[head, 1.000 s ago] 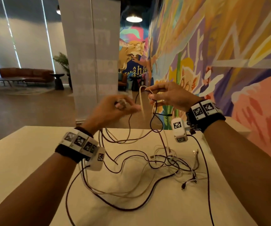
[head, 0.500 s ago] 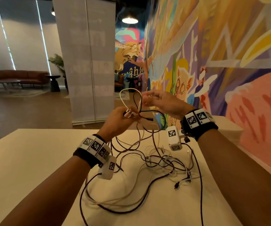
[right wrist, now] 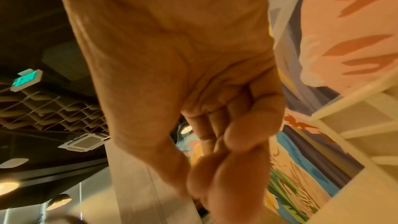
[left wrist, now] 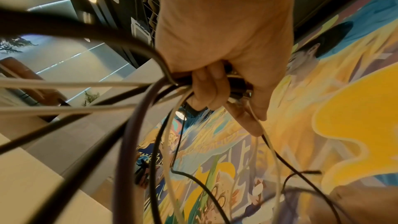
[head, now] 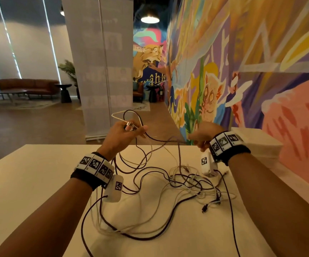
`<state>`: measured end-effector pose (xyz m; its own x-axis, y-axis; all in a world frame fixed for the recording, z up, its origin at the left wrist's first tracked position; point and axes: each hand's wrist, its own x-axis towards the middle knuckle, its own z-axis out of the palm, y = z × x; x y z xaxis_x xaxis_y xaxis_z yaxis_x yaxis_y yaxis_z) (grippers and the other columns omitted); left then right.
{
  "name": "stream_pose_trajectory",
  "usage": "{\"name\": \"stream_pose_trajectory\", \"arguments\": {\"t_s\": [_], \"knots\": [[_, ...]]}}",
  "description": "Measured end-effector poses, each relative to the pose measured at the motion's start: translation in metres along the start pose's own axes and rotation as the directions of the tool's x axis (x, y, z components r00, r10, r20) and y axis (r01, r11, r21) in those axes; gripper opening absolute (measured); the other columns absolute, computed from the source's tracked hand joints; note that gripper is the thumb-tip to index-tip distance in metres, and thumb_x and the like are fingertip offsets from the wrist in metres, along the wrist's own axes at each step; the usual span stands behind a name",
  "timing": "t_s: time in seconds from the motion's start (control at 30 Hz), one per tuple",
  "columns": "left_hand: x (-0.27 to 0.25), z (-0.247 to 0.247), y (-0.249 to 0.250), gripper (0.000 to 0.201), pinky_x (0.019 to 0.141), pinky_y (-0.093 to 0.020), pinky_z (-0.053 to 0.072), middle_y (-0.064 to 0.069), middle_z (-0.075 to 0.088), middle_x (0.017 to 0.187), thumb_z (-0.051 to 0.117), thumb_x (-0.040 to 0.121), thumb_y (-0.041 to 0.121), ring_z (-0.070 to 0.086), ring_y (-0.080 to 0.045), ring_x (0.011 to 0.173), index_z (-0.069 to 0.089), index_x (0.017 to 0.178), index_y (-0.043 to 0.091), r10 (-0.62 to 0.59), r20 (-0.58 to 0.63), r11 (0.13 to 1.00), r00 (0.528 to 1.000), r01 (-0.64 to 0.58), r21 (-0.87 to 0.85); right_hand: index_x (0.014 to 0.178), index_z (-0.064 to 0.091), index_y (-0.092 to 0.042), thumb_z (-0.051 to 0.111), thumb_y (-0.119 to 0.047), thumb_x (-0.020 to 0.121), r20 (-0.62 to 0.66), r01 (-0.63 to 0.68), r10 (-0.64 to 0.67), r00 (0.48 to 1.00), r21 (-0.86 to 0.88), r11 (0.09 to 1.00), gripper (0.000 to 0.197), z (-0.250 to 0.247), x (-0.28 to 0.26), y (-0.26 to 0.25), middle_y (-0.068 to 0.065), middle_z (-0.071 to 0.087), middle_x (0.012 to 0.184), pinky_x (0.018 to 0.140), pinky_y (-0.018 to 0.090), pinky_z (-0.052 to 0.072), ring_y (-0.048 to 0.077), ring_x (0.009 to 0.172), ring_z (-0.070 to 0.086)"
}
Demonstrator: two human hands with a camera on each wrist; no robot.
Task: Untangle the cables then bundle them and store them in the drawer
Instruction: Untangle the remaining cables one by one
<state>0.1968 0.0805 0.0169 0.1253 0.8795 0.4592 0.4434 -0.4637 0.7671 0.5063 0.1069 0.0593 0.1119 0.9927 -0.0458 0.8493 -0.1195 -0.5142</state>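
Cream worktop [head: 29, 182] carries the tangled dark maroon and white cables [head: 177, 184] mid-surface. Left hand [head: 121, 135] grips several strands and a plug raised, anchoring them; right hand [head: 202, 135] pinches one strand, drawing it sideways clear.

I am holding both forearms out ahead of me toward twelve o'clock, each wrist wearing a marker band. My left hand [head: 121, 133] is raised at about eleven o'clock, its fingers [left wrist: 206, 91] curling round a bunch of cables [left wrist: 150, 108] and a plug. My right hand [head: 203, 135] is sitting at about one o'clock, level with the left, thumb and fingers [right wrist: 234, 142] pressing together in a pinch on a strand.
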Motion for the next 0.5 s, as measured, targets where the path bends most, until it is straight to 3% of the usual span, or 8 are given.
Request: {"name": "stream_pose_trajectory", "arguments": {"t_s": [0.1,0.17,0.23,0.27,0.33,0.37,0.43,0.5], "knots": [[-0.002,0.004,0.003,0.026,0.102,-0.056,0.056,0.008,0.081,0.093,0.073,0.096,0.053,0.075,-0.016,0.100,0.083,0.089,0.030,-0.016,-0.006,1.000,1.000,0.016,0.018,0.073,0.069,-0.008,0.065,-0.050,0.103,-0.130,0.197,-0.223,0.966,-0.184,0.963,0.052,-0.003,-0.004,-0.011,0.006,0.070,0.066,0.074,0.041,0.063,0.025,0.065,0.070],[-0.002,0.008,0.004,0.027,0.102,-0.056,0.055,0.007,0.081,0.092,0.073,0.096,0.054,0.075,-0.017,0.100,0.083,0.088,0.030,-0.024,0.000,1.000,1.000,0.024,0.018,0.078,0.064,-0.014,0.065,-0.041,0.105,-0.172,0.397,-0.397,0.901,-0.036,0.917,0.038,-0.006,-0.011,-0.027,0.005,0.071,0.080,0.089,0.047,0.062,0.024,0.083,0.071],[-0.002,0.010,0.008,0.027,0.101,-0.058,0.055,0.004,0.081,0.091,0.073,0.096,0.053,0.074,-0.021,0.099,0.084,0.087,0.030,-0.032,-0.003,0.999,0.999,0.032,0.011,0.101,0.066,-0.023,0.070,-0.042,0.102,-0.137,0.529,-0.514,0.847,0.103,0.843,0.019,-0.006,-0.024,-0.046,0.001,0.070,0.108,0.091,0.039,0.057,0.021,0.107,0.068],[-0.001,0.011,0.010,0.026,0.100,-0.058,0.056,0.003,0.081,0.091,0.073,0.096,0.052,0.074,-0.024,0.098,0.084,0.088,0.029,-0.031,0.000,1.000,1.000,0.031,0.001,0.120,0.065,-0.024,0.074,-0.048,0.098,-0.065,0.557,-0.554,0.830,0.132,0.820,0.034,-0.004,-0.031,-0.056,-0.001,0.066,0.124,0.094,0.034,0.053,0.019,0.118,0.063],[-0.003,0.010,0.020,0.025,0.095,-0.052,0.058,0.003,0.080,0.091,0.073,0.098,0.048,0.073,-0.021,0.096,0.083,0.091,0.025,-0.016,0.005,1.000,1.000,0.016,-0.017,0.150,0.051,-0.024,0.081,-0.060,0.087,0.157,0.577,-0.585,0.795,0.101,0.811,0.078,0.012,-0.039,-0.072,-0.005,0.054,0.147,0.106,0.035,0.047,0.016,0.132,0.053],[-0.003,0.008,0.027,0.026,0.092,-0.046,0.059,0.005,0.080,0.092,0.071,0.099,0.046,0.074,-0.015,0.093,0.082,0.093,0.023,-0.001,0.016,1.000,1.000,0.001,-0.022,0.153,0.049,-0.025,0.082,-0.059,0.087,0.241,0.604,-0.599,0.763,0.063,0.794,0.082,0.021,-0.040,-0.076,-0.007,0.053,0.149,0.109,0.035,0.045,0.014,0.133,0.052],[-0.002,-0.002,0.041,0.028,0.085,-0.033,0.055,0.009,0.080,0.091,0.066,0.101,0.046,0.073,-0.008,0.089,0.081,0.096,0.023,0.034,0.082,0.998,0.996,-0.038,0.041,0.135,0.063,-0.023,0.079,-0.043,0.096,0.279,0.655,-0.647,0.710,0.076,0.752,0.047,0.035,-0.029,-0.073,-0.007,0.068,0.132,0.103,0.035,0.051,0.010,0.117,0.064],[-0.002,-0.020,0.051,0.036,0.077,-0.025,0.047,0.009,0.081,0.090,0.061,0.101,0.055,0.072,-0.008,0.087,0.081,0.100,0.025,-0.026,0.175,0.984,0.984,-0.006,0.181,0.106,0.074,-0.021,0.071,-0.036,0.103,0.167,0.612,-0.619,0.767,0.100,0.785,0.015,0.033,-0.012,-0.060,-0.004,0.079,0.096,0.090,0.039,0.060,0.006,0.086,0.074]]}}
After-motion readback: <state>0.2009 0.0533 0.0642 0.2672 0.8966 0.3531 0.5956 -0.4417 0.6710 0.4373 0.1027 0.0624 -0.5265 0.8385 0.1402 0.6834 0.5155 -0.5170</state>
